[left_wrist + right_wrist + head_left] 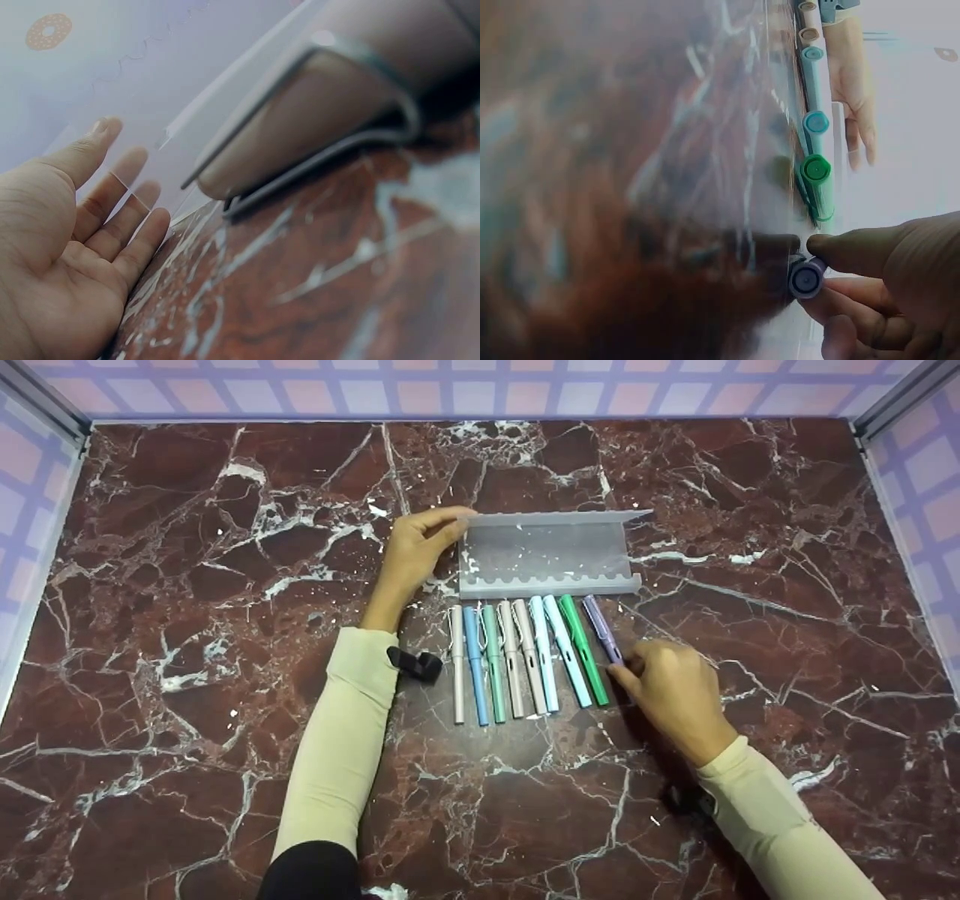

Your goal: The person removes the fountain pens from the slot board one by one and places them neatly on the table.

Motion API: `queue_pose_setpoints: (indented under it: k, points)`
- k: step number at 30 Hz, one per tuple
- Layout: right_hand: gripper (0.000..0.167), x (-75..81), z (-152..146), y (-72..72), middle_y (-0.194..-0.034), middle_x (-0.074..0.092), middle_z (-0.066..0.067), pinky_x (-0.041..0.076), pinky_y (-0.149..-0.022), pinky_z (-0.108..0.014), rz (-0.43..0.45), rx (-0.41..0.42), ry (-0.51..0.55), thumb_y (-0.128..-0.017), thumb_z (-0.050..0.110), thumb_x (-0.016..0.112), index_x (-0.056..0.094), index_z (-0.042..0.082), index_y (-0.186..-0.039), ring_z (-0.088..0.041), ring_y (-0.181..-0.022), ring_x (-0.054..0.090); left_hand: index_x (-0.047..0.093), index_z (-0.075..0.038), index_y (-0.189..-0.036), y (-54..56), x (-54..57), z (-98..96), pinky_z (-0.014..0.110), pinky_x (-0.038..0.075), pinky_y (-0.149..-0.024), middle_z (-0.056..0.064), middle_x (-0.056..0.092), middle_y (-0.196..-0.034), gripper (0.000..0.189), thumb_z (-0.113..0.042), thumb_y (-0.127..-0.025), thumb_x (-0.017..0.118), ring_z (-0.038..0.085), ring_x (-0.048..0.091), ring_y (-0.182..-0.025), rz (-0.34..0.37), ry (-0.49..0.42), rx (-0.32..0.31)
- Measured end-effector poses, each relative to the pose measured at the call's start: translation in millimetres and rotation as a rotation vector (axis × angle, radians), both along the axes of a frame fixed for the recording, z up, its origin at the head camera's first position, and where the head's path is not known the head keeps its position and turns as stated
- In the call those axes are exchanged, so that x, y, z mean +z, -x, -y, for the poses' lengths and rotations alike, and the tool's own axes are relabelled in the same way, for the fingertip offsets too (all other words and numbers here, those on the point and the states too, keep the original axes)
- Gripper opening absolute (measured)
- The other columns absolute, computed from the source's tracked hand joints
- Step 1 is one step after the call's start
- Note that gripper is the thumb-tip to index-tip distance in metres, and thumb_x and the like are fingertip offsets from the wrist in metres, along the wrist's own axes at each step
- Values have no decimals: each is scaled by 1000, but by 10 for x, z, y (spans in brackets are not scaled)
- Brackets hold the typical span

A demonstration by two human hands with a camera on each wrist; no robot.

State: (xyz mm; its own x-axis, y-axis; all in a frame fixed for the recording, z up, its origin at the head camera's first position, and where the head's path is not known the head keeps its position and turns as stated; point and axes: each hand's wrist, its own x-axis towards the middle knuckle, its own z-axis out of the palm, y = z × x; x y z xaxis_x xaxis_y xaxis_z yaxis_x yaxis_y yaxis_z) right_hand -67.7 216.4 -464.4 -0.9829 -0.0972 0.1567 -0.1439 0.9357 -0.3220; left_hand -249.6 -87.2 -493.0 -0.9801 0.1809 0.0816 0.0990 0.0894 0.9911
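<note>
My left hand (420, 547) holds the left end of a clear plastic pen case (547, 547), whose front and back edges are scalloped. In the left wrist view, fingers (142, 244) show through the clear plastic, with the thumb on the near side. My right hand (671, 686) pinches the lower end of a purple pen (600, 624) between thumb and fingers. That pen lies slanted at the right of a row; its round end (806, 280) faces the right wrist camera. Beside it is a green pen (583, 649), apart from the hand.
Several more capped pens lie side by side below the case, including a light blue pen (566, 652), a blue pen (475, 664) and a greyish pen (457, 667). The dark red marbled table (225, 720) is bounded by a checked wall (480, 390) at the back.
</note>
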Motion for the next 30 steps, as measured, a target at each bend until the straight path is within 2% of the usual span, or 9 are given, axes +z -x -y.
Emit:
queue_pose_setpoints:
  k: [7, 12, 16, 21, 24, 26, 27, 28, 30]
  points:
    - [28, -12, 13, 21, -69, 70, -9, 52, -50, -50, 26, 2, 0, -82, 29, 84, 65, 8, -76, -28, -56, 64, 77, -12, -111, -7, -18, 11, 21, 40, -51, 10, 74, -115, 20, -22, -95, 70, 14, 50, -63, -9, 17, -2]
    - [31, -18, 1, 18, -65, 67, -6, 51, -48, -48, 85, 1, 7, -86, 33, 80, 63, 10, -75, -25, -53, 59, 76, -13, -112, -2, -22, 3, 22, 47, -64, 5, 74, -117, 20, -23, -95, 70, 19, 64, -81, -5, 24, -2]
    - [33, -21, -2, 9, -63, 65, -5, 51, -48, -49, 110, 3, 14, -89, 37, 77, 62, 11, -75, -25, -53, 58, 76, -12, -112, -9, -22, 6, 23, 51, -74, 3, 74, -118, 22, -24, -95, 70, 23, 67, -97, -4, 31, -6]
    - [36, -9, -6, 11, -62, 63, -5, 51, -49, -50, 118, 6, 17, -92, 41, 72, 61, 11, -76, -27, -54, 58, 76, -13, -112, -10, -28, 12, 20, 46, -60, 5, 74, -118, 20, -23, -95, 70, 18, 63, -79, 7, 34, -4]
    - [37, 13, -19, 31, -61, 61, -6, 50, -49, -51, 114, 7, 8, -93, 42, 70, 62, 10, -76, -28, -54, 57, 76, -13, -113, 2, -38, 11, 20, 46, -59, 7, 73, -120, 21, -21, -95, 71, 15, 62, -76, 5, 27, -10]
    - [37, 37, -32, 55, -62, 63, -8, 50, -48, -51, 111, 6, 6, -94, 42, 69, 64, 9, -78, -29, -54, 58, 74, -10, -116, 9, -55, 10, 20, 52, -70, 8, 71, -123, 23, -14, -94, 71, 18, 66, -87, 7, -14, -24]
    - [36, 51, -39, 73, -64, 64, -8, 50, -48, -50, 115, 7, 5, -95, 42, 68, 66, 8, -81, -29, -54, 58, 72, -7, -119, 8, -70, 10, 22, 54, -80, 9, 70, -125, 25, -10, -94, 70, 19, 67, -96, 0, -50, -31]
    - [36, 68, -47, 97, -64, 64, -9, 49, -46, -47, 127, 12, 9, -95, 41, 68, 68, 7, -85, -27, -52, 57, 70, -4, -121, 8, -88, 9, 24, 54, -90, 11, 69, -128, 28, -5, -93, 70, 21, 67, -107, -4, -96, -37]
    - [36, 115, -72, 167, -64, 64, -9, 47, -41, -41, 160, 26, 12, -96, 41, 66, 70, 5, -92, -23, -49, 55, 66, 1, -126, 5, -133, 10, 30, 51, -101, 14, 66, -132, 34, 5, -92, 66, 25, 64, -116, -1, -200, -40]
